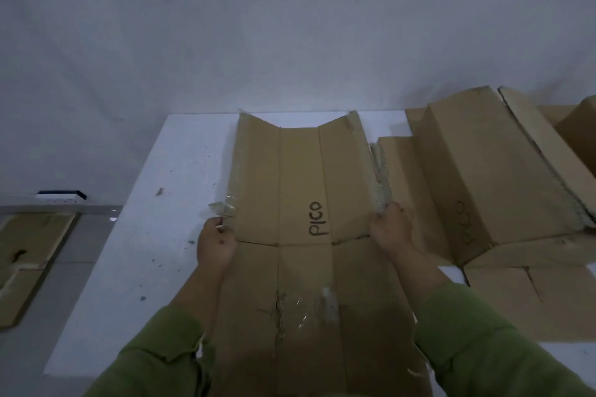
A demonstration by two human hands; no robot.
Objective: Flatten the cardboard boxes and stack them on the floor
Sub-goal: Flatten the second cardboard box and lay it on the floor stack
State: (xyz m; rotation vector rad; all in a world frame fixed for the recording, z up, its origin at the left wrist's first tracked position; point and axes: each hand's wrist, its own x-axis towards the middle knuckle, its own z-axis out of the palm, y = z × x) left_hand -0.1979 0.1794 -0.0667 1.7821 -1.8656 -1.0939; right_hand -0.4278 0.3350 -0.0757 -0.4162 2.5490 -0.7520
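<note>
We hold an opened cardboard box (pixel 300 203) marked "PICO" over the white table (pixel 154 203), left hand (pixel 215 245) pinching its left edge, right hand (pixel 392 229) gripping its right edge with torn tape. A second box (pixel 483 171), also marked "PICO", sits right of it on the table; flattened cardboard (pixel 29 251) lies on the floor at left.

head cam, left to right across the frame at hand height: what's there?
Flattened cardboard on the floor → left hand → opened box marked PICO → right hand → second PICO box, not yet flat, on the white table.
</note>
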